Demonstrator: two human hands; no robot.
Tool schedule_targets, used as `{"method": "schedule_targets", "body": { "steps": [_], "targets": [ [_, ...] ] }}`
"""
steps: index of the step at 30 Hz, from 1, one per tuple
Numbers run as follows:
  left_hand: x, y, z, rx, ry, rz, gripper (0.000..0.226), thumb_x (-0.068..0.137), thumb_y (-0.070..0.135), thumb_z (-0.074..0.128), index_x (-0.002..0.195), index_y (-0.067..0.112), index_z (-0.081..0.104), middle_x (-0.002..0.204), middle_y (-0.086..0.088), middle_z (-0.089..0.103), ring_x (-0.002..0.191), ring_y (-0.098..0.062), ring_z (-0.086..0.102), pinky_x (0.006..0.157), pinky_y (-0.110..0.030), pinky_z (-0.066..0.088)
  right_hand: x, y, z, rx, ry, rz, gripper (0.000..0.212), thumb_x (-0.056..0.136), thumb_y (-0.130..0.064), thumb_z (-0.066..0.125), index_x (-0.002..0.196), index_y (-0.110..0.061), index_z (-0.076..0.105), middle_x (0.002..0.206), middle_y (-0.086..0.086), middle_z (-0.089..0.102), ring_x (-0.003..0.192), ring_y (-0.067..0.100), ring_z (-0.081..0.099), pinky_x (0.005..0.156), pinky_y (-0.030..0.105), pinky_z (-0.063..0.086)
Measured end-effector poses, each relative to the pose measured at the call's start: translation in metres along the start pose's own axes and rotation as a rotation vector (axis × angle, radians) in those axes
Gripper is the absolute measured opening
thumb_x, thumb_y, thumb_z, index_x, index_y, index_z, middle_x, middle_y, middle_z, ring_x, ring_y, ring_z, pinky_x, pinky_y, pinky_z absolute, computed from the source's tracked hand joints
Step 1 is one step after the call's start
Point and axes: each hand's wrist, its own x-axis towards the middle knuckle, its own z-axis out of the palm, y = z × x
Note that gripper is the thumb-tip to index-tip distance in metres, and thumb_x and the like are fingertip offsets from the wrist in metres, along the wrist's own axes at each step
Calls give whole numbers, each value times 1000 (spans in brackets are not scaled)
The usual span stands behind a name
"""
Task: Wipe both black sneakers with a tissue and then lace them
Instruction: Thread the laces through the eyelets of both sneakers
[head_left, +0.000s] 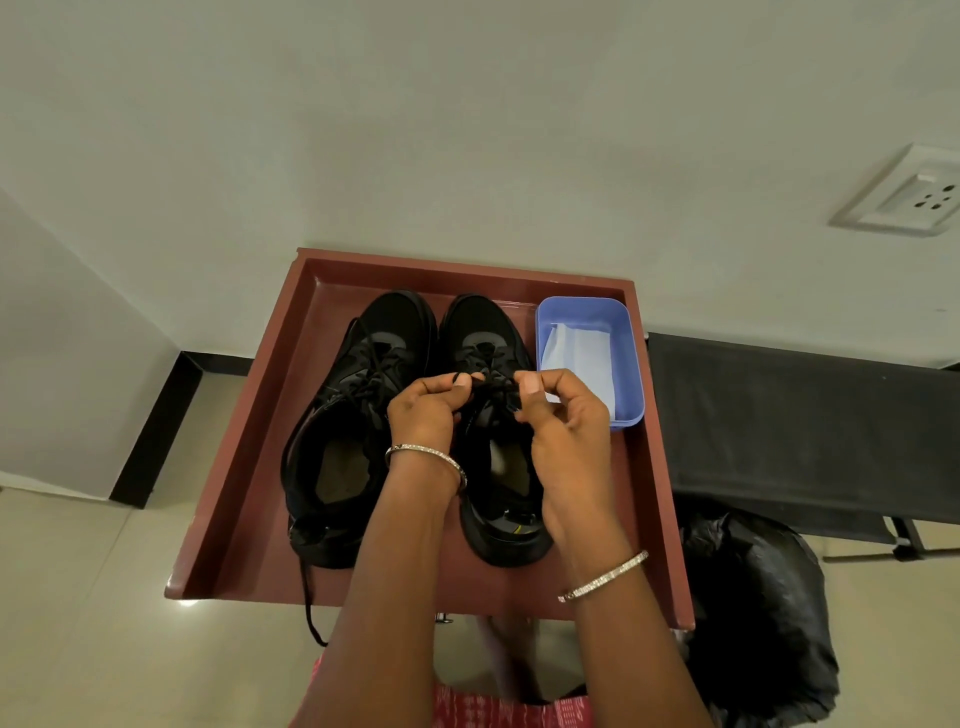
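Note:
Two black sneakers stand side by side, toes away from me, on a dark red tray (244, 499). The left sneaker (358, 415) has loose laces, and one lace end (310, 608) hangs over the tray's front edge. Over the tongue of the right sneaker (485, 332), my left hand (428, 410) and my right hand (563, 415) each pinch a part of its black lace (488, 384), which is stretched between their fingertips. A white tissue (576, 353) lies in a blue plastic tub (626, 332) at the tray's far right.
The tray stands against a white wall. A black bench (800, 426) runs off to the right, with a black plastic bag (758, 613) on the tiled floor below it. A wall socket (914, 197) sits at upper right.

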Motion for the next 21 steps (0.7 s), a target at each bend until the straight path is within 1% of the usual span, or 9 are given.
{"method": "schedule_targets", "body": {
  "steps": [3,6,8,12,13,15,17,19,21],
  "targets": [
    [2,-2,1,-67,37,-47,13,91,-5,63,85,7,63,81,-7,71,71,-15,69,68,-28,58,-2,-4,5,280,-40,158,16,100,-19,58,89,-9,64,102,-1,76,65,9,58,80,35,54],
    [3,0,-1,-170,33,-139,13,94,-3,60,88,8,63,73,-2,73,62,-11,71,58,-26,57,-4,-8,6,397,-26,243,15,101,-12,55,87,-12,62,102,3,76,56,4,55,59,14,47],
    [7,-1,-2,-152,54,-151,15,95,0,60,85,10,64,64,3,72,60,-11,67,55,-23,54,-3,-9,5,419,-9,276,19,102,-11,53,85,-13,62,98,1,76,51,4,51,50,11,42],
    [13,-5,3,-37,150,-81,27,96,0,59,73,11,64,47,11,64,52,-5,58,56,-16,48,-1,-8,7,421,46,330,24,105,-16,48,84,-11,59,78,-3,68,48,5,37,49,13,35],
    [14,-7,5,-22,174,-68,22,97,-1,58,77,7,65,47,9,63,45,-1,57,52,-13,48,-1,-8,9,430,59,340,27,105,-16,46,81,-12,57,75,-3,65,49,6,36,49,13,35],
    [14,-8,8,3,213,-41,10,98,0,58,99,-2,68,59,1,62,38,1,54,44,-8,44,0,-9,12,453,74,369,32,106,-17,44,76,-16,53,72,-3,59,52,6,35,50,14,34],
    [17,-10,9,36,237,-28,19,98,2,57,113,-6,65,71,-1,60,51,-2,57,43,-5,44,2,-9,13,467,81,412,34,107,-20,43,74,-19,50,70,-5,57,50,7,32,52,18,30],
    [20,-11,7,65,243,-32,14,99,3,56,106,-1,67,67,1,60,57,-4,56,43,-5,42,5,-7,13,496,84,453,34,107,-20,41,74,-19,47,68,-6,56,45,6,29,53,21,27],
    [24,-13,2,49,201,-54,15,99,0,54,91,7,65,50,9,61,45,0,56,41,-6,41,8,-7,13,546,81,494,33,108,-19,40,75,-19,46,66,-7,56,41,6,27,53,23,26]
  ]
}}
